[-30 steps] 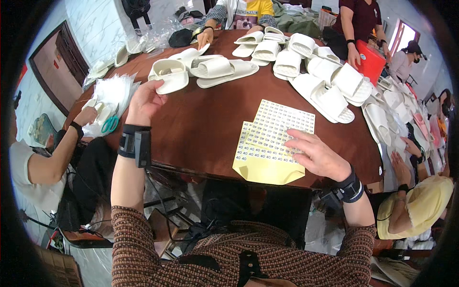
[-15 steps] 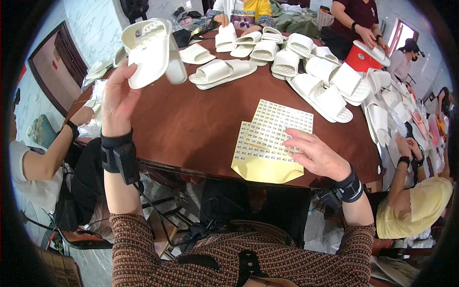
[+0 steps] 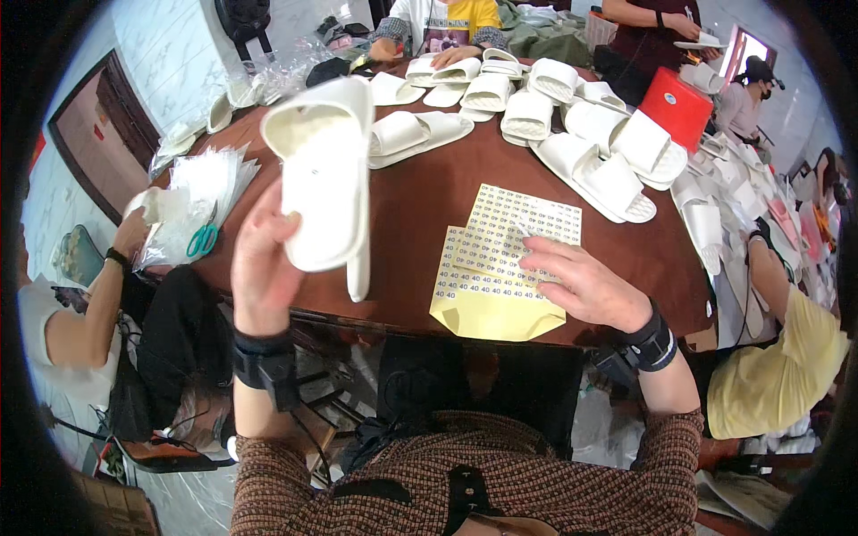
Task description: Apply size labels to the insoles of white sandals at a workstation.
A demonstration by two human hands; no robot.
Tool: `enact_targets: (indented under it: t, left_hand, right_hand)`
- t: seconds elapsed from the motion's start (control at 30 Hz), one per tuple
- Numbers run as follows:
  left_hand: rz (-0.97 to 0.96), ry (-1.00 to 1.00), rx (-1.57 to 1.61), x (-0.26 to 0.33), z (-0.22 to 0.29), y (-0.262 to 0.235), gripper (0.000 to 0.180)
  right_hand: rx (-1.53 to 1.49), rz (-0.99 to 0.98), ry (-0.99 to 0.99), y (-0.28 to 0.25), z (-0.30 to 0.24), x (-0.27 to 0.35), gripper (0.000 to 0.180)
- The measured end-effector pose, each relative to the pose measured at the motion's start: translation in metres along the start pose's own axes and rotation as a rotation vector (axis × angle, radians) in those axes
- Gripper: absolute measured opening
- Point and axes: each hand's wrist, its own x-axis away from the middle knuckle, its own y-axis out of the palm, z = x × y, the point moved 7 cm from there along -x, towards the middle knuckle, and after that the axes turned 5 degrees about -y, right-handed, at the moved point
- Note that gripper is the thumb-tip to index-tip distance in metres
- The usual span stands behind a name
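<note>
My left hand [image 3: 266, 259] is raised over the table's left part, gripping a pair of white slide slippers [image 3: 323, 210] by the sole end. The slippers are tilted, one behind the other, and slightly blurred. My right hand [image 3: 590, 284] rests over the sticker sheets [image 3: 483, 279], fingers stretched and apart. These sheets overlap, yellow-backed with rows of small white printed labels. A small pale bit shows by the index fingertip; whether a label is lifted there I cannot tell.
White slippers [image 3: 590, 170] lie in pairs across the brown round table [image 3: 420, 237]. A red box [image 3: 677, 109] stands at back right. Teal-handled scissors [image 3: 203, 239] and clear plastic bags [image 3: 204, 183] lie on the left. Co-workers sit or stand around the table.
My left hand has moved right and lower with the slippers, uncovering the scissors and bags. My right hand stays nearly still over the sheets.
</note>
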Motion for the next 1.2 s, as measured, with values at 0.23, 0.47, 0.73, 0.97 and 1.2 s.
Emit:
enact_targets:
  t: [0.23, 0.47, 0.73, 0.97, 1.2]
  left_hand:
    - [0.049, -0.141, 0.191, 0.005, -0.085, 0.029, 0.066]
    - [0.038, -0.202, 0.174, -0.002, -0.117, 0.058, 0.064]
    - [0.001, -0.293, 0.047, 0.003, -0.124, 0.074, 0.059]
    - [0.159, -0.238, -0.439, 0.023, -0.091, 0.026, 0.044]
    - [0.438, 0.085, -1.096, 0.037, -0.074, -0.057, 0.034]
  right_hand:
    - [-0.255, -0.018, 0.082, 0.003, -0.015, -0.026, 0.059]
    - [-0.485, 0.038, 0.152, 0.013, -0.026, -0.049, 0.073]
    - [-0.821, 0.273, 0.246, 0.033, 0.001, -0.052, 0.059]
    - [-0.960, 0.314, 0.373, 0.041, 0.015, -0.046, 0.050]
    - [-0.896, 0.291, 0.404, 0.041, 0.018, -0.053, 0.042]
